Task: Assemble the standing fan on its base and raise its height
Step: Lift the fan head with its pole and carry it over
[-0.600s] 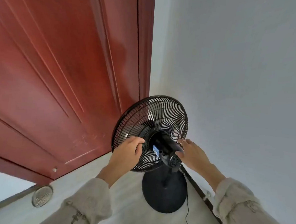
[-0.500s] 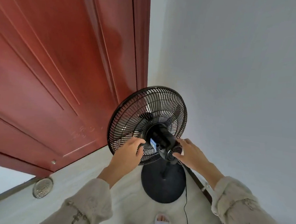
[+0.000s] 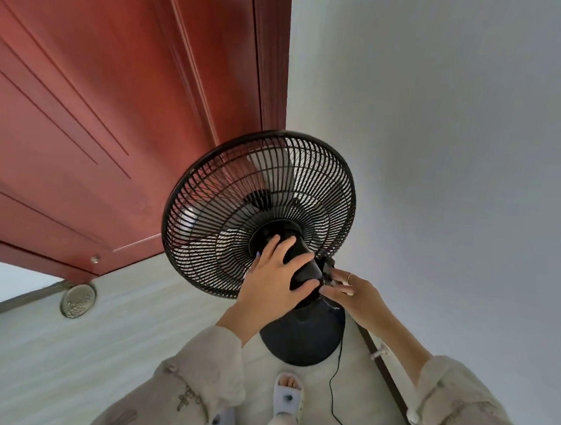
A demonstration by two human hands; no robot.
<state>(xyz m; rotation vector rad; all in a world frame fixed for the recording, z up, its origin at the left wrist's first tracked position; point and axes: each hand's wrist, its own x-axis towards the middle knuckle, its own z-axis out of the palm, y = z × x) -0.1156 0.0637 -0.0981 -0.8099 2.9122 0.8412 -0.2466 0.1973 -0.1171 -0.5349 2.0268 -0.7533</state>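
Since the earlier frame, the left hand (image 3: 273,278) has shifted from the grille (image 3: 259,214) onto the motor housing (image 3: 302,267), fingers wrapped around it. Black fan stands on its round base (image 3: 300,343). Right hand (image 3: 354,295) pinches the rear knob (image 3: 328,268); steady the head while adjusting.

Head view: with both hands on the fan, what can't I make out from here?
- Pole and height lock: hidden behind the left hand and motor housing.
- Where pole meets base: hidden by the same hand and housing.
- What the right hand fingertips touch beside the housing: small dark part, too small to identify.
- Cord: runs off the bottom edge, so the plug is unseen.
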